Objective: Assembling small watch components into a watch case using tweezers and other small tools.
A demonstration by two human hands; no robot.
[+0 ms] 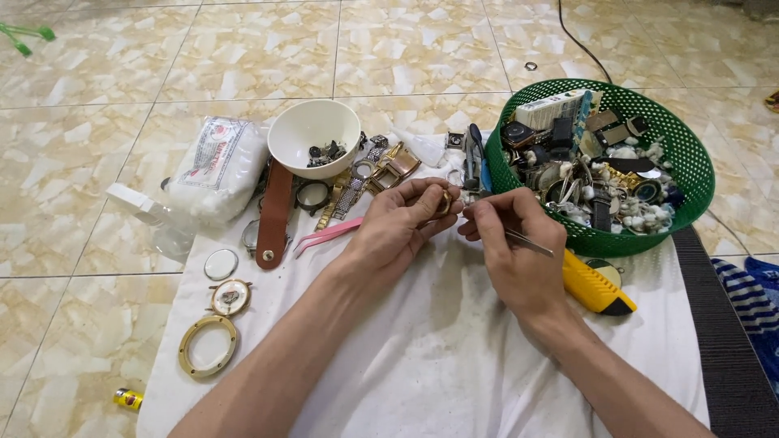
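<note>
- Fingers of the left hand [398, 231] pinch a small gold-coloured metal ring, apparently a watch bezel or case [444, 203], between thumb and fingertips, held up over the white cloth [422, 357].
- Right hand [515, 243] closed around thin steel tweezers [527, 241]; their tips point toward the ring, just beside the left fingertips. Contact with the ring too small to tell.
- Handling, judged: ring looks light, stiff and smooth, so likely slippery; small enough to flick away if squeezed hard. Best held by its outer edge, as now, leaving the middle free.
- Just beyond the fingertips: loose watch bands, a brown leather strap [274, 212], a white round bowl [314, 136] with small dark parts.
- Under the left wrist: pink plastic tweezers [327, 236].
- Right of the right hand: green plastic mesh basket [686, 146] heaped with watch parts; yellow utility knife [594, 285] near the wrist.
- Far left of the fingers: round gold frame [208, 346], loose glass disc [221, 264].
</note>
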